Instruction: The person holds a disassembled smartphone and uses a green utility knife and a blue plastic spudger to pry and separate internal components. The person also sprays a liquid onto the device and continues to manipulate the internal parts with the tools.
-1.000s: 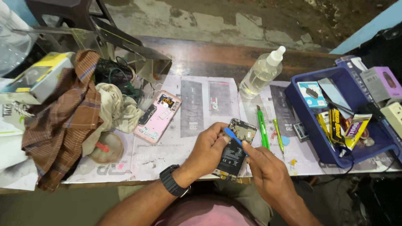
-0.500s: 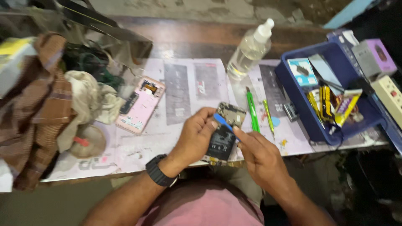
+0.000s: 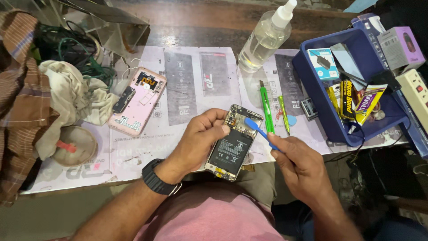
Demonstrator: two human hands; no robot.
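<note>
My left hand [image 3: 199,139] grips an opened phone [image 3: 232,145] with its back off, black battery and circuit board showing, held at the table's near edge. My right hand [image 3: 303,165] holds a thin blue pry tool [image 3: 260,130] whose flat tip rests on the phone's upper part near the board. A black watch [image 3: 157,179] sits on my left wrist.
A pink phone back cover [image 3: 138,101] lies left on a printed mat [image 3: 187,85]. A green cutter [image 3: 266,104], a spray bottle [image 3: 266,38], a blue tray [image 3: 321,107] of small packs, rags [image 3: 67,98] and a white power strip [image 3: 417,89] surround the spot.
The view has tilted down and shifted closer to the hands. Both hands keep hold of the phone and the blue tool, with the tool tip still on the phone's upper part.
</note>
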